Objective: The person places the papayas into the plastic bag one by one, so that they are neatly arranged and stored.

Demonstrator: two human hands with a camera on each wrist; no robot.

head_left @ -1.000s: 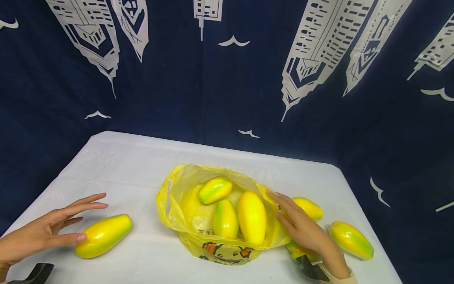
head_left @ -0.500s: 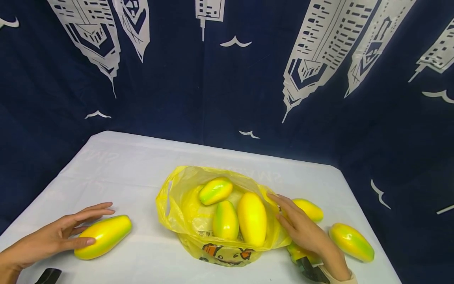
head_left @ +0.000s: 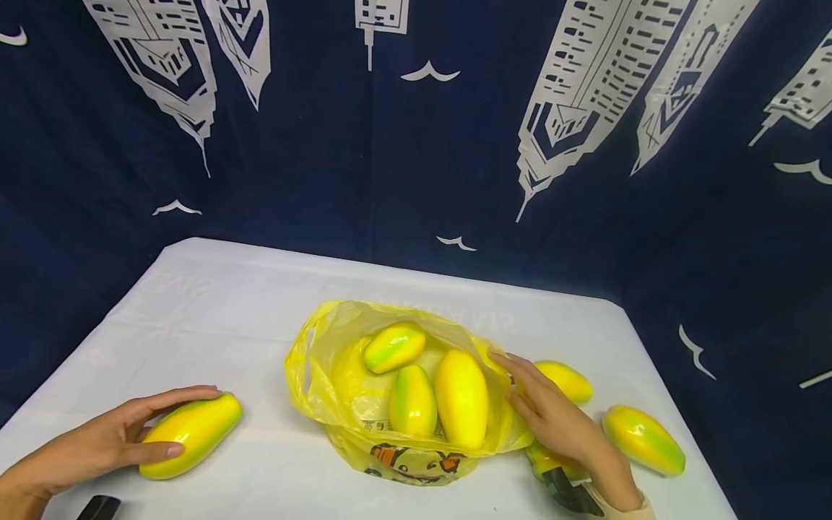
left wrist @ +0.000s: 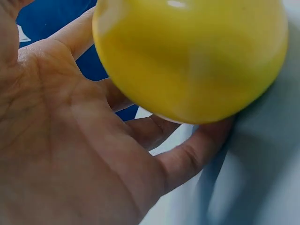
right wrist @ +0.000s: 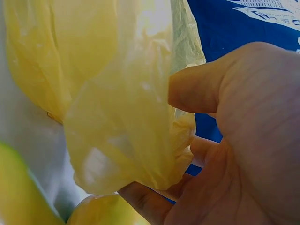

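Observation:
In the head view my left hand point(head_left: 120, 437) holds a glossy yellow-and-green mango point(head_left: 201, 433) lying on the table, thumb on the near side and fingers over the far side. The left wrist view shows the mango's rounded end point(left wrist: 192, 61) with fingers reaching beneath it. My right hand point(head_left: 555, 412) grips the right rim of a yellow plastic bag point(head_left: 351, 448), which stands with its mouth spread wide. Inside it lie a small mango point(head_left: 395, 348), another upright one point(head_left: 414, 401) and a larger mango point(head_left: 461, 397). Thin bag plastic point(right wrist: 122, 103) fills much of the right wrist view.
Right of the bag lie a mango point(head_left: 568, 381) behind my right hand and another mango point(head_left: 643, 439) near the table's right side. A yellow-green fruit point(head_left: 541, 462) is partly hidden under my right wrist. A dark blue curtain point(head_left: 312, 180) hangs behind the white table point(head_left: 247, 296).
My left hand has moved right and closed over the mango, its fingers lowering from above onto the far side. The right hand and the bag have stayed put.

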